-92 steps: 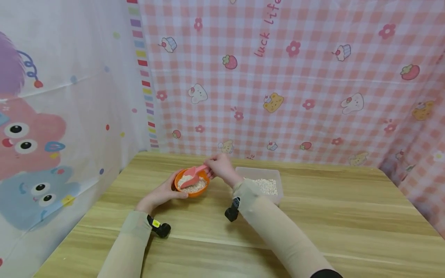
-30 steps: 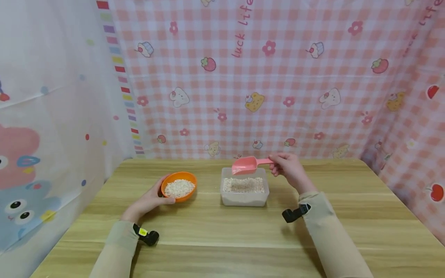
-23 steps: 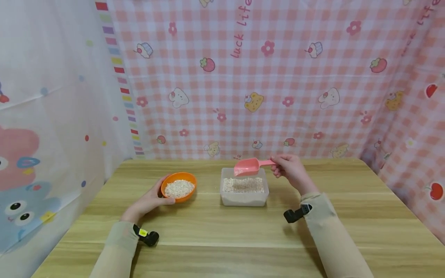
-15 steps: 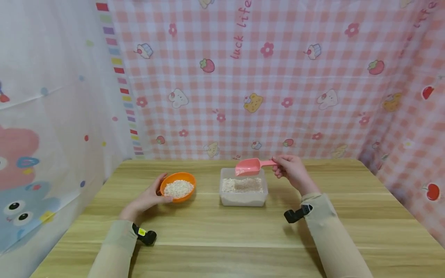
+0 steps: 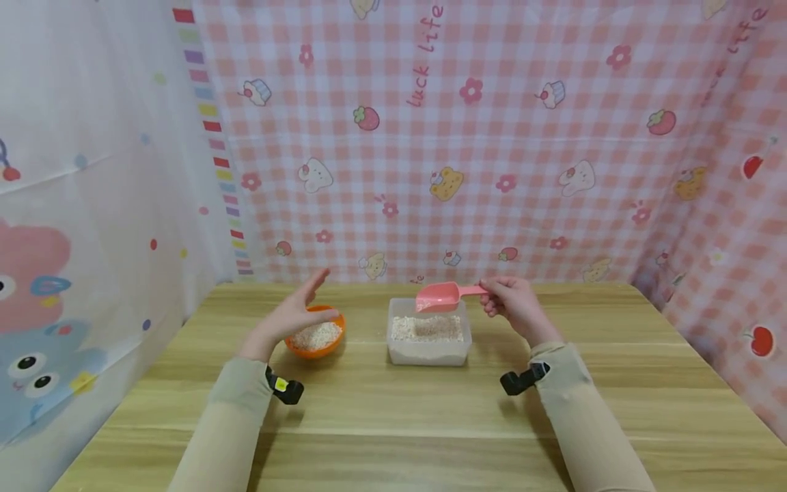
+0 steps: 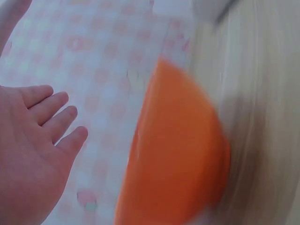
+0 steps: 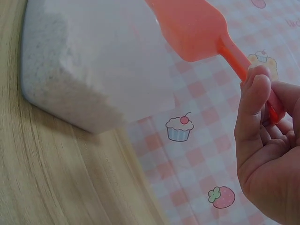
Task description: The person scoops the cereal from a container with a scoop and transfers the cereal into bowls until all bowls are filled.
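Right hand [image 5: 516, 307] is pinching the pink scoop [image 5: 438, 297] by its handle above the clear tub [image 5: 428, 352] of grain, while left hand [image 5: 295, 316], fingers spread and holding nothing, is hovering over the orange bowl [image 5: 326, 348] on the counter [image 5: 393, 410].

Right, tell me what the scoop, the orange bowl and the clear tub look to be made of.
Scoop: likely plastic, smooth matt pink, moulded in one piece.
Orange bowl: probably plastic, even colour, slight sheen.
Clear tub: frosted translucent plastic, the grains showing through its wall.
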### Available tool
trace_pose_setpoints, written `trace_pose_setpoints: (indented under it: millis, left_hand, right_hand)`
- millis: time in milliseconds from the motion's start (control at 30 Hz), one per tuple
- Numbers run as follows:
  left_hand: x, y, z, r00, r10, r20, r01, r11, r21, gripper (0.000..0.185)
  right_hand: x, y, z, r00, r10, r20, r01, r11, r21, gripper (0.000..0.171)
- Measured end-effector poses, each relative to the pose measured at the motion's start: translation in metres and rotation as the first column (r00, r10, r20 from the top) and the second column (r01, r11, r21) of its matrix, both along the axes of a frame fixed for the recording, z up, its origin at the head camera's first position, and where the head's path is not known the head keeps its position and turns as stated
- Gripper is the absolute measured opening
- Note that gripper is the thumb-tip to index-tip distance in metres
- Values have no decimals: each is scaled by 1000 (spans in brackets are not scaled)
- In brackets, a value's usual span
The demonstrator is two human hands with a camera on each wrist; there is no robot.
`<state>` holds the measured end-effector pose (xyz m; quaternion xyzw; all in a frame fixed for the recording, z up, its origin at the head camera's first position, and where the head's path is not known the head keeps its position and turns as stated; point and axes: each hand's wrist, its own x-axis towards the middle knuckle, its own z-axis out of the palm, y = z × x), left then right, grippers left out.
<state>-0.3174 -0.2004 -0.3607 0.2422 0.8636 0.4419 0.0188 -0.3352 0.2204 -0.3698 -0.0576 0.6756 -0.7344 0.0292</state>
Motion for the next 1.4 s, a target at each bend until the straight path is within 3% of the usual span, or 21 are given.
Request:
trace_pose_setpoints:
  millis: [100, 233, 467, 633, 900, 1167, 1400]
  left_hand:
    - [0, 24, 2, 998, -50, 34, 50, 999, 17, 95]
    - [-1, 56, -4, 989, -120, 83, 118, 993, 30, 98]
    - [-5, 94, -21, 989, -138, 51, 144, 981, -132, 114]
    - [-11, 100, -33, 991, -128, 49, 133, 986, -105, 116]
    - [-17, 105, -49, 983, -136, 127, 141, 989, -38, 117]
    - [-17, 106, -52, 980, -137, 146, 138, 990, 6, 117]
    - [-20, 105, -55, 977, -141, 160, 140, 990, 16, 115]
  right_hand:
    - [0, 1, -2, 1000, -1, 0, 1, 1000, 8, 31]
    - [0, 0, -3, 1000, 3, -15, -3, 1000, 12, 32]
    - [-4, -3, -4, 1000, 10, -6, -10, 999, 40, 34]
    - [-8, -6, -7, 1000, 10, -10, -9, 998, 66, 38]
    - [-10, -3, -10, 999, 44, -21, -40, 986, 162, 31]
    - [-13, 8, 2, 988, 128, -85, -92, 935, 342, 30]
    - [-16, 15, 12, 977, 204, -64, -156, 885, 438, 30]
